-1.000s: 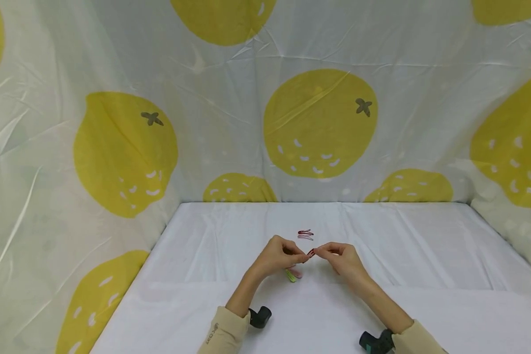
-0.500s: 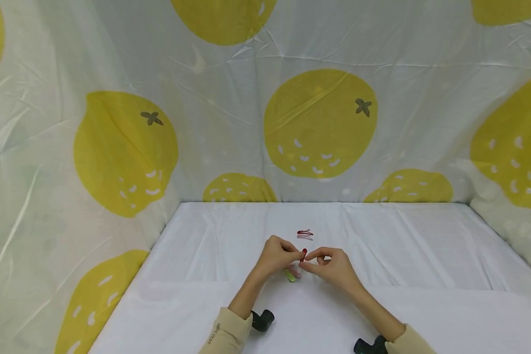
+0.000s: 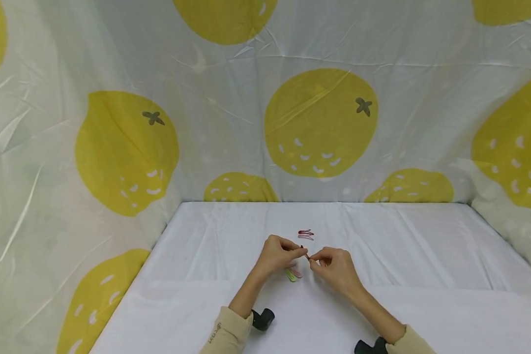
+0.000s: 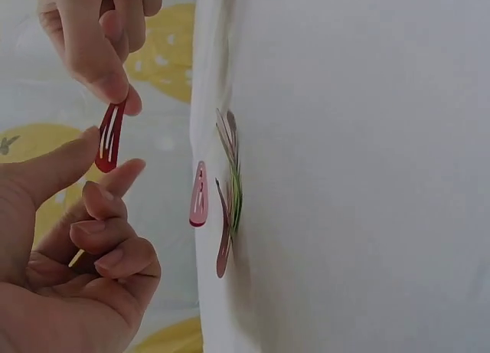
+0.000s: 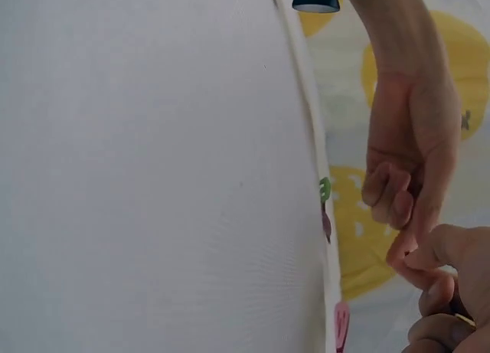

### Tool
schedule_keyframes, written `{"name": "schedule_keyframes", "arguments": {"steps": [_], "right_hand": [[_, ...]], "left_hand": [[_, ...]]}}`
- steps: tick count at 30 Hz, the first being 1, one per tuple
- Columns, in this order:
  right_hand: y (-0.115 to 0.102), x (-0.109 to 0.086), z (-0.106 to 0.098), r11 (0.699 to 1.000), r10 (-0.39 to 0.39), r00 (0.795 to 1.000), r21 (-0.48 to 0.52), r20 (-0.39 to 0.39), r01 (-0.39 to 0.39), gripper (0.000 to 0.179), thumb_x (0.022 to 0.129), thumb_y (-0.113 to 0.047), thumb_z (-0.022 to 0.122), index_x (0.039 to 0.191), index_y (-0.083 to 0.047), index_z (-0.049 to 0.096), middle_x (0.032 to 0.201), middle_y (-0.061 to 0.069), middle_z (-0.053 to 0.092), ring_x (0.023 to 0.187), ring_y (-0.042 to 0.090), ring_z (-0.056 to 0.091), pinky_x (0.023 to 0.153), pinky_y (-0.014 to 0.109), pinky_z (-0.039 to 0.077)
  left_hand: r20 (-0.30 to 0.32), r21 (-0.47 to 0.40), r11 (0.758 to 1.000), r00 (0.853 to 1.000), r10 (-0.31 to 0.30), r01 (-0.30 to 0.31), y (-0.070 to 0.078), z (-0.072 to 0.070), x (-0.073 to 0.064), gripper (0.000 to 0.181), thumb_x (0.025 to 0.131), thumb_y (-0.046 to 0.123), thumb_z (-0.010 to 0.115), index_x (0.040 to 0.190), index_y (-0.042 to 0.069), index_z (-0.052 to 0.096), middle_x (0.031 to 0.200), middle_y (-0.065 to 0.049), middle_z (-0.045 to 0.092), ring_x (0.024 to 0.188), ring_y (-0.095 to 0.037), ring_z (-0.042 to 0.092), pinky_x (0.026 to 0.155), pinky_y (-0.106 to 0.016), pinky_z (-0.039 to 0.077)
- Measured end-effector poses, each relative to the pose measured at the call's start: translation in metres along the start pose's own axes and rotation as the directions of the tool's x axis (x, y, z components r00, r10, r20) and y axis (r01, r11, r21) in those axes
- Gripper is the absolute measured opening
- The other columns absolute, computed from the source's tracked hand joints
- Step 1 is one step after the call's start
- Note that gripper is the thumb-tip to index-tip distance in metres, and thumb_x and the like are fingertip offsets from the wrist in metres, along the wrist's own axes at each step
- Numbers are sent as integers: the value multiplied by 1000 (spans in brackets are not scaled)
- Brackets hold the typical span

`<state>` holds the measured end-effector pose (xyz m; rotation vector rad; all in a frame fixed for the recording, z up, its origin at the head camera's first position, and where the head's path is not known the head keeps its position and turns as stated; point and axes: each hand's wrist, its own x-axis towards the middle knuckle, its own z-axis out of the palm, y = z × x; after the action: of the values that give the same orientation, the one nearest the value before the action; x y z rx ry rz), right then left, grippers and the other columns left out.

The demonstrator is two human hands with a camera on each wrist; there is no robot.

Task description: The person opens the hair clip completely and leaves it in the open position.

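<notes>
Both hands meet over the table around a small red snap hair clip (image 4: 111, 142) with slots along it. My left hand (image 3: 280, 255) holds it by the side, thumb against its edge in the left wrist view. One end of the clip is pinched between the thumb and finger of my right hand (image 3: 334, 268). In the right wrist view, fingers hide the clip. Below the hands lie a green hair clip (image 3: 291, 276) and a pink hair clip (image 3: 296, 272), close together. Farther back, a dark red hair clip (image 3: 306, 231) lies beside a light pink hair clip (image 3: 306, 237).
A white cloth covers the table (image 3: 425, 246). Behind it and at the sides hangs a pale curtain (image 3: 230, 123) printed with yellow lemons. A black camera mount sits at each wrist, the left mount (image 3: 263, 319) close to the tabletop.
The red clip has been turned between the hands. Half a second ago it stood upright at the left fingertips with the right fingers parted; now the right fingers pinch its lower end.
</notes>
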<state>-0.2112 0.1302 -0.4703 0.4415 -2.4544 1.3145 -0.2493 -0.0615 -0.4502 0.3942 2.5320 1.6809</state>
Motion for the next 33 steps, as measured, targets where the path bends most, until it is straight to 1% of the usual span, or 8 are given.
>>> {"name": "schedule_keyframes", "arguments": {"steps": [4, 8, 12, 15, 18, 23, 28, 33], "right_hand": [[2, 1, -2, 999, -25, 999, 32, 36, 24, 8, 81, 1, 79, 79, -7, 81, 62, -10, 51, 60, 0, 41, 55, 19, 35], [5, 3, -4, 996, -37, 998, 78, 48, 33, 4, 84, -7, 84, 82, -9, 81, 67, -5, 64, 61, 0, 45, 56, 19, 39], [8, 6, -7, 992, 6, 999, 123, 34, -10, 4, 85, -15, 85, 84, -12, 82, 74, -2, 72, 62, 1, 48, 56, 19, 41], [10, 7, -9, 993, 34, 999, 112, 31, -37, 5, 84, -17, 85, 83, -14, 81, 67, -3, 65, 60, 1, 45, 55, 19, 37], [10, 7, -10, 995, 47, 998, 91, 41, -50, 7, 83, -15, 87, 80, -14, 80, 60, -6, 50, 58, 0, 40, 54, 18, 32], [11, 7, -10, 995, 36, 998, 89, 43, -40, 10, 81, -8, 87, 77, -12, 80, 56, -8, 39, 55, -1, 36, 53, 18, 29], [11, 6, -9, 998, -44, 999, 51, 1, 43, 12, 79, -3, 86, 75, -11, 78, 56, -11, 37, 55, -3, 33, 52, 18, 29], [11, 5, -8, 993, -113, 993, 43, -30, 114, 8, 81, -3, 86, 78, -6, 79, 56, -10, 41, 56, -3, 34, 51, 18, 31]], "left_hand": [[-6, -34, 999, 1000, 17, -17, -3, -7, 2, 17, 83, 19, 88, 86, 3, 83, 83, -9, 79, 66, -5, 58, 58, -19, 47], [36, -52, 998, 998, 44, -42, -3, -13, 2, 17, 82, 17, 88, 84, 2, 81, 81, -9, 77, 66, -6, 58, 59, -19, 46], [80, -25, 994, 991, 104, -102, -3, -18, 2, 13, 81, 12, 88, 81, 2, 80, 79, -11, 76, 61, -4, 56, 56, -18, 42], [95, 21, 984, 980, 173, -176, -3, -17, 2, 11, 80, 9, 88, 77, 2, 80, 75, -13, 75, 57, -2, 50, 52, -17, 38], [95, 60, 975, 974, 207, -213, -2, -14, 3, 13, 79, 7, 88, 72, 2, 79, 70, -12, 73, 54, -1, 46, 50, -17, 36], [87, 83, 977, 978, 191, -198, 1, -10, 1, 15, 79, 4, 88, 70, 2, 76, 64, -7, 69, 53, -1, 44, 49, -17, 34], [71, 88, 976, 978, 194, -200, 2, -6, -1, 14, 80, 3, 85, 69, 2, 76, 59, 0, 61, 52, -1, 41, 49, -17, 33], [73, 100, 973, 977, 200, -207, 3, -6, -2, 13, 82, 6, 86, 72, 3, 78, 63, -5, 67, 54, -1, 44, 50, -16, 34]]}}
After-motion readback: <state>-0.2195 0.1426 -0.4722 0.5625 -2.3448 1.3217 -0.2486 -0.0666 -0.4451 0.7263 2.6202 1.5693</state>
